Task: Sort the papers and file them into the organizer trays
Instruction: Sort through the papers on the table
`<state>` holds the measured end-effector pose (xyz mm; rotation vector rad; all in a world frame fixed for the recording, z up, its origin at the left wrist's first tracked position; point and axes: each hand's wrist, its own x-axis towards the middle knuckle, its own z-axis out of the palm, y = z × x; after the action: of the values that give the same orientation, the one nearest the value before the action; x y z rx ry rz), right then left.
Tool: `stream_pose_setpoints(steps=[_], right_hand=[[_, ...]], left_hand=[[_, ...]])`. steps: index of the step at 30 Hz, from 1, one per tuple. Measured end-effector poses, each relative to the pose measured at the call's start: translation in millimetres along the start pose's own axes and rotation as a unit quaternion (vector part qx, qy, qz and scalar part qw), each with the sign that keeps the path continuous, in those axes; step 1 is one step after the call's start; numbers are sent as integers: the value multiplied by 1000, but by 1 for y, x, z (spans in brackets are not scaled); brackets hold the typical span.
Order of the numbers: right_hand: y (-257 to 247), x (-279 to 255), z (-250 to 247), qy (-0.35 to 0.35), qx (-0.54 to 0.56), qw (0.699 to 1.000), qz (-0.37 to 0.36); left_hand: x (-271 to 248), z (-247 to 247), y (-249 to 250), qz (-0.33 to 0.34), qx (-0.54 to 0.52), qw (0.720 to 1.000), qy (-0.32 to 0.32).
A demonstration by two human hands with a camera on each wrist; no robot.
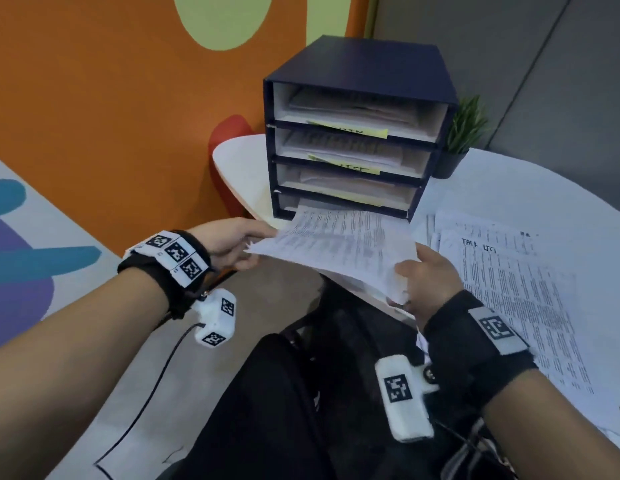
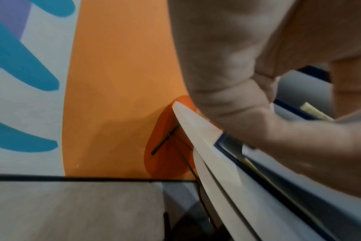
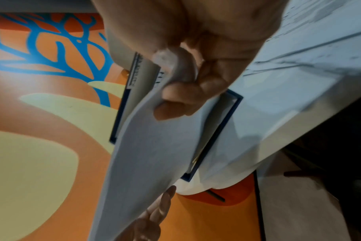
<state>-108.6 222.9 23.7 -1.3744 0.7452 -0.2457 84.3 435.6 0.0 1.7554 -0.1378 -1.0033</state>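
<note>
A dark blue organizer (image 1: 364, 71) with several stacked trays stands on the white table (image 1: 239, 168); papers lie in its upper trays, and yellow labels (image 1: 350, 128) mark their fronts. A printed sheet (image 1: 336, 240) has its far end in the bottom tray and its near end hangs off the table edge. My left hand (image 1: 232, 242) pinches the sheet's left near corner. My right hand (image 1: 426, 271) grips its right near corner, fingers curled under the paper (image 3: 155, 146). In the left wrist view my thumb (image 2: 247, 117) lies beside the table edge (image 2: 196, 127).
More printed papers (image 1: 509, 289) lie spread over the table to the right, one headed with handwriting. A small potted plant (image 1: 464, 133) stands behind the organizer on the right. An orange patterned wall (image 1: 111, 98) is at the left, with a red chair (image 1: 229, 133) under the table edge.
</note>
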Motion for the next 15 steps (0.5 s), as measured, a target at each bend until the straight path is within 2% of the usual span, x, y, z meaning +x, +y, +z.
stream_pose_setpoints(steps=[2,4,6,8,11,13,15], right_hand=[[5,6,-7,29,13,999,16],[10,21,-10,64,0,998,21],[11,37,-9,96,-10,995,31],[12,49,-7,121,-23,990,64],[12,61,-5,121,1,987,109],[13,73,-1,114,19,986,118],[9,90,8,94,83,985,121]], left_hand=[[8,18,-4,-1,34,998,-50],[21,28,-11,-3,81,995,-56],[37,31,-9,20,111,994,-14],[44,31,-1,63,95,993,30],[58,21,10,83,63,991,87],[61,18,17,89,17,989,120],[63,16,24,86,-90,982,142]])
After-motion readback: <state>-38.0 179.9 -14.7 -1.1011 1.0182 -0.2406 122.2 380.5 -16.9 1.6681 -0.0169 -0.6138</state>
